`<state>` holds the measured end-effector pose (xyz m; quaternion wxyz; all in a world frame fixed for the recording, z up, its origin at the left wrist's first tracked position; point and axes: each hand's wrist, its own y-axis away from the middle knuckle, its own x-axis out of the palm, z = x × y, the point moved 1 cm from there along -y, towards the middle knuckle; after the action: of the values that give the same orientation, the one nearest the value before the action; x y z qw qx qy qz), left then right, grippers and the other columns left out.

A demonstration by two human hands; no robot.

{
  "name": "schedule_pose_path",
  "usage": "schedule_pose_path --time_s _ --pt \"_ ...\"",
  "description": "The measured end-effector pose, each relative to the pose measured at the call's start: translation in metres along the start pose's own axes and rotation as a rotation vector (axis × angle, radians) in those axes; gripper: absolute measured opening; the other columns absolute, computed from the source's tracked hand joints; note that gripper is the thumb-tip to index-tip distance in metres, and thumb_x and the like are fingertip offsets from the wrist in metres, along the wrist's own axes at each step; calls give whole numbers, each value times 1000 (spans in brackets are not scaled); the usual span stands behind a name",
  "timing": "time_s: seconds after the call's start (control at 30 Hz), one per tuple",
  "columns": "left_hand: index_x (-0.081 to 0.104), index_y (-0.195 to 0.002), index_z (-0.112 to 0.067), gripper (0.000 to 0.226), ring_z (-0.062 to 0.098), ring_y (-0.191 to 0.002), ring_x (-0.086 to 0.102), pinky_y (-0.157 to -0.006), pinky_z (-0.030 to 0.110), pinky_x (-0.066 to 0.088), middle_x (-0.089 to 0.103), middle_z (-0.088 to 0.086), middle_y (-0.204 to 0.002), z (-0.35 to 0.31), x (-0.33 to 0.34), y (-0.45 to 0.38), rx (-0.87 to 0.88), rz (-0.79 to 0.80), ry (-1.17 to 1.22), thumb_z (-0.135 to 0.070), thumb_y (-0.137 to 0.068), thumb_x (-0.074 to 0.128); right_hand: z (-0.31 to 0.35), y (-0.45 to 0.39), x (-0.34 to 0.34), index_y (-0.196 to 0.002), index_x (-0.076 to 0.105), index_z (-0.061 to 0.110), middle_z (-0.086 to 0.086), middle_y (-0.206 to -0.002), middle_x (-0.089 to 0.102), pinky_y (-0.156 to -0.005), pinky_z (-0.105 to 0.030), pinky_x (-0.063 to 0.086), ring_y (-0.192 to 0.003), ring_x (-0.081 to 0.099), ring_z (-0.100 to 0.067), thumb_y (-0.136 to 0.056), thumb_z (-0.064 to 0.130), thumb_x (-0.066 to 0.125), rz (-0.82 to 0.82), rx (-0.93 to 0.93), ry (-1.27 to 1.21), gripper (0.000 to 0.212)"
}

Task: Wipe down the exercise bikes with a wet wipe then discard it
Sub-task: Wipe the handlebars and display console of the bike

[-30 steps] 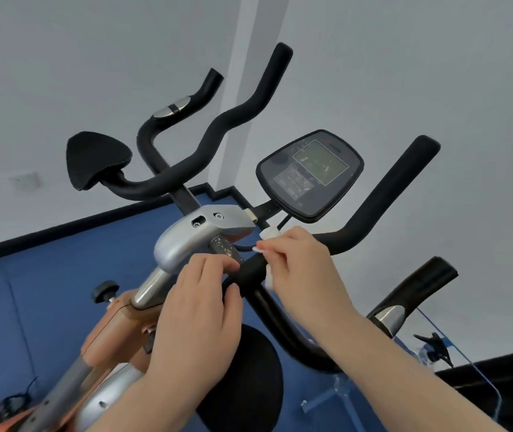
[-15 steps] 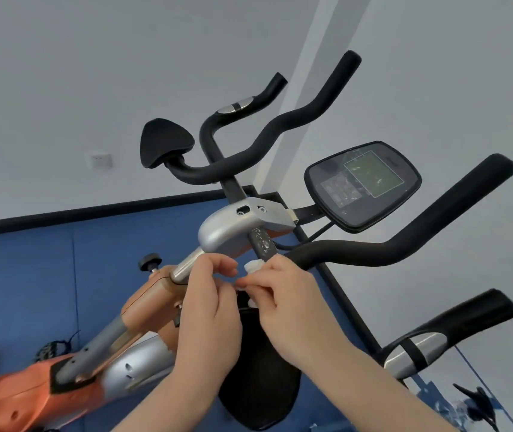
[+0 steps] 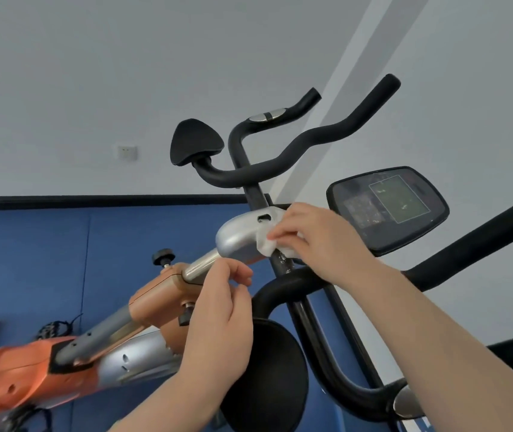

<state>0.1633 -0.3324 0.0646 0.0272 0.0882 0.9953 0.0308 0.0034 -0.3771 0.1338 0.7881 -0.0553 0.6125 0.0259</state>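
An orange and silver exercise bike [image 3: 15, 375] fills the view, seen from close above its black handlebars [image 3: 295, 157]. My right hand [image 3: 317, 241] pinches a white wet wipe [image 3: 267, 246] and presses it against the right side of the silver stem cover [image 3: 236, 238]. My left hand [image 3: 218, 313] hovers lower, beside the chrome tube, with thumb and fingers curled together and nothing visible between them. The dark console screen [image 3: 387, 207] sits just right of my right hand.
A black elbow pad [image 3: 193, 145] sticks out at the far left of the bars and another black pad [image 3: 267, 375] lies under my left wrist. A black adjuster knob [image 3: 163, 255] stands on the orange clamp. Behind are a blue floor and white wall with a socket [image 3: 127, 152].
Both hands were pinching the wipe together below the stem cover. My left hand has let go and dropped back, and my right hand has carried the wipe up onto the silver cover.
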Motion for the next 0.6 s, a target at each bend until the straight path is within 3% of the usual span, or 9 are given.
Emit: schedule_pose_path --time_s 0.17,0.3,0.43,0.53,0.6 --pt "51 -88 -30 28 6 -78 57 -65 12 44 56 -10 -88 -1 1 0 -4 -10 -2 -4 -91 40 0 2 5 -88 76 28 12 -95 60 -82 -30 47 -89 56 -6 -89 23 60 126 71 -93 17" --pt "52 -89 -27 28 11 -73 56 -61 14 45 57 -8 -86 -2 1 0 -15 -14 2 -1 -91 41 2 7 -5 -73 75 22 8 -88 70 -82 -31 51 -85 63 -8 -83 39 66 275 181 -163 22" --pt "52 -88 -28 30 13 -71 55 -58 14 43 56 -8 -85 -2 1 -1 -18 -19 -5 0 -90 41 1 5 -8 -74 72 25 14 -72 68 -75 -26 52 -74 62 -2 -72 32 76 242 263 -129 9" --pt "53 -88 -27 30 16 -70 55 -57 17 44 56 -9 -82 -2 2 -1 -25 -17 -3 0 -91 41 -2 0 -7 -80 65 27 11 -74 66 -73 -26 51 -73 62 -5 -64 31 82 206 319 -127 23" --pt "53 -88 -28 30 16 -69 55 -57 20 45 56 -11 -82 -2 2 -1 -22 -19 -16 -1 -91 40 -4 -2 -6 -78 70 26 9 -75 68 -75 -26 53 -73 64 -6 -65 27 83 234 329 -169 19"
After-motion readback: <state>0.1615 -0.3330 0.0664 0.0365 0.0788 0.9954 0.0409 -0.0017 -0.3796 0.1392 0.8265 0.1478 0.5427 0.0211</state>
